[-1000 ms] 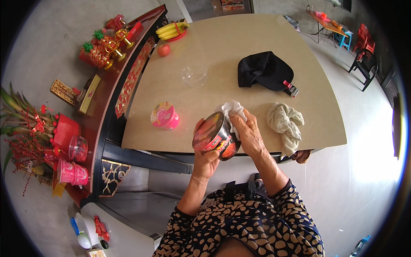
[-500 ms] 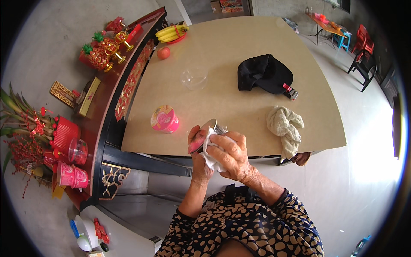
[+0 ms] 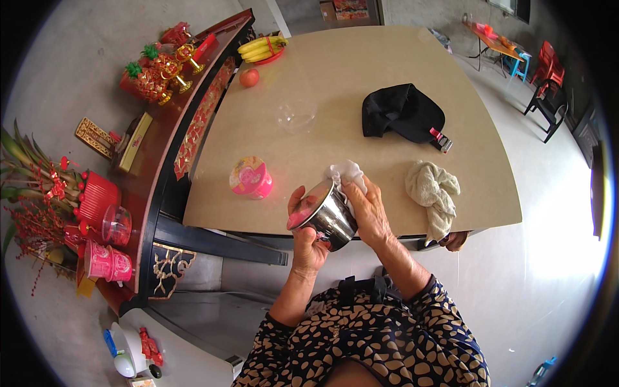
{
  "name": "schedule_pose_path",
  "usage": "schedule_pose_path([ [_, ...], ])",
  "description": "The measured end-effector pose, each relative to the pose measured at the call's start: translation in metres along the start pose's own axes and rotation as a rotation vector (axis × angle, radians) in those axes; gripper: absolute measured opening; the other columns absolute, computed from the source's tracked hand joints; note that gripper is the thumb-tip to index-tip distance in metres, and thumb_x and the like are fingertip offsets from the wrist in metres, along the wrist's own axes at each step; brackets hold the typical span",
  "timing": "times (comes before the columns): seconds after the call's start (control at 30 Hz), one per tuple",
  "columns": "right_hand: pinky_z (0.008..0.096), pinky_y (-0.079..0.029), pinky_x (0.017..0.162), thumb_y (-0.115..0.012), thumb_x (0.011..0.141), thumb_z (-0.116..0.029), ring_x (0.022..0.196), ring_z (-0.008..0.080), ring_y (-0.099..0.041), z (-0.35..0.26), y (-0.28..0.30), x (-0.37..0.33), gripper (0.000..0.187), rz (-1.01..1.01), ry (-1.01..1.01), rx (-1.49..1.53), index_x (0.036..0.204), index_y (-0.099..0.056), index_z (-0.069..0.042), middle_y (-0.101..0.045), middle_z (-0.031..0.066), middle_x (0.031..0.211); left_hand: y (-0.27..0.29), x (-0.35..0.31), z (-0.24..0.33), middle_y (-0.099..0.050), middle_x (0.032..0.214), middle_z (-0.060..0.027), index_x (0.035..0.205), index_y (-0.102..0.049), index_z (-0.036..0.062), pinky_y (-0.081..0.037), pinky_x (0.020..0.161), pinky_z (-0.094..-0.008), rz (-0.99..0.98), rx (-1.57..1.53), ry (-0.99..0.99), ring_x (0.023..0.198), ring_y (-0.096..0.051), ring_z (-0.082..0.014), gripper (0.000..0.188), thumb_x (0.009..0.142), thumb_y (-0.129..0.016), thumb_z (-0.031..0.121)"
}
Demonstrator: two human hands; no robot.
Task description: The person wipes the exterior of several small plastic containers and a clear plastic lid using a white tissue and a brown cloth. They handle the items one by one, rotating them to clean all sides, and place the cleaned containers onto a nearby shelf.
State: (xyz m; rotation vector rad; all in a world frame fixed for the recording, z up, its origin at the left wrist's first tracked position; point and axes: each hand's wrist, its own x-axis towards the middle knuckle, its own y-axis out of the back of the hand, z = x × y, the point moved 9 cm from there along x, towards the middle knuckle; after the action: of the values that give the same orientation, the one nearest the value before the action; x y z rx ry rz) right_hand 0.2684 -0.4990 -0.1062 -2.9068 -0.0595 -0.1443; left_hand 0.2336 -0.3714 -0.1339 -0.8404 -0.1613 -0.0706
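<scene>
A shiny metal cup [image 3: 336, 222] tilts over the table's near edge, its mouth facing up and left and its inner wall reflecting pink. My left hand [image 3: 307, 250] grips it from the left, thumb on the outer wall and fingers behind the rim. On the cup's right side, my right hand [image 3: 367, 213] pinches a crumpled white cloth or tissue [image 3: 347, 171] against the rim and outer wall. Some of the right fingers are hidden behind the cloth and cup. Left of the hands stands a pink paper cup [image 3: 259, 186] with a patterned lid.
On the beige table [image 3: 335, 77] lie a black cap [image 3: 403, 116], a crumpled pale towel [image 3: 432, 190], a clear plastic bowl [image 3: 296, 118], an apple [image 3: 249, 78] and bananas [image 3: 261, 48]. A dark red altar table [image 3: 155, 193] with ornaments borders the left side.
The metal cup has turned, so more of its outer wall shows. My right hand has shifted from the cup's near side to its right, carrying the white cloth up to the far rim.
</scene>
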Motion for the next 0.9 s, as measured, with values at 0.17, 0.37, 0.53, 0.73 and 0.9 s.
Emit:
schedule_pose_path([
  [0.17,0.0383,-0.042,0.085,-0.054,0.093,-0.020,0.097,0.0292,-0.054,-0.039,-0.002,-0.024,0.028,0.114,0.415,-0.276,0.113,-0.057,-0.001,-0.059,0.0169,0.106,0.008,0.002,0.005,-0.047,0.120,0.0007,0.140,-0.027,0.0157,-0.054,0.088,-0.0307,0.077,0.024,-0.040,0.110,-0.054,-0.0157,0.095,0.066,-0.085,0.034],
  [0.37,0.0424,-0.043,0.087,-0.071,0.063,-0.008,0.101,0.0337,-0.051,-0.065,-0.051,-0.078,0.047,0.050,1.025,-0.776,0.109,-0.062,-0.006,-0.058,0.0134,0.118,0.031,0.007,0.007,-0.051,0.124,-0.0033,0.140,-0.028,0.0135,-0.048,0.098,-0.0355,0.144,0.196,-0.092,0.115,-0.053,-0.0199,0.079,0.082,-0.066,0.052],
  [0.53,0.0411,-0.043,0.085,-0.074,0.067,-0.013,0.096,0.0315,-0.053,-0.071,-0.045,-0.066,0.043,0.059,1.026,-0.734,0.108,-0.062,-0.007,-0.060,0.0116,0.114,0.027,0.011,0.001,-0.045,0.127,-0.0038,0.137,-0.027,0.0164,-0.050,0.096,-0.0324,0.075,0.027,-0.007,0.116,-0.052,-0.0182,0.076,0.078,-0.075,0.024],
  [0.73,0.0400,-0.043,0.087,-0.061,0.085,-0.012,0.098,0.0321,-0.052,-0.045,-0.016,-0.020,0.033,0.051,0.550,-0.366,0.117,-0.055,-0.005,-0.059,0.0127,0.114,0.006,0.012,0.004,-0.045,0.129,-0.0028,0.139,-0.025,0.0168,-0.054,0.090,-0.0305,-0.030,-0.037,0.044,0.117,-0.052,-0.0192,0.093,0.069,-0.084,0.033],
  [0.9,0.0404,-0.043,0.086,-0.061,0.084,-0.007,0.100,0.0332,-0.053,-0.024,-0.006,-0.007,0.033,0.081,0.283,-0.131,0.116,-0.055,-0.003,-0.058,0.0170,0.112,0.026,0.022,-0.007,-0.047,0.129,-0.0037,0.142,-0.024,0.0134,-0.057,0.083,-0.0282,-0.020,-0.029,0.089,0.111,-0.054,-0.0169,0.089,0.075,-0.080,0.031],
])
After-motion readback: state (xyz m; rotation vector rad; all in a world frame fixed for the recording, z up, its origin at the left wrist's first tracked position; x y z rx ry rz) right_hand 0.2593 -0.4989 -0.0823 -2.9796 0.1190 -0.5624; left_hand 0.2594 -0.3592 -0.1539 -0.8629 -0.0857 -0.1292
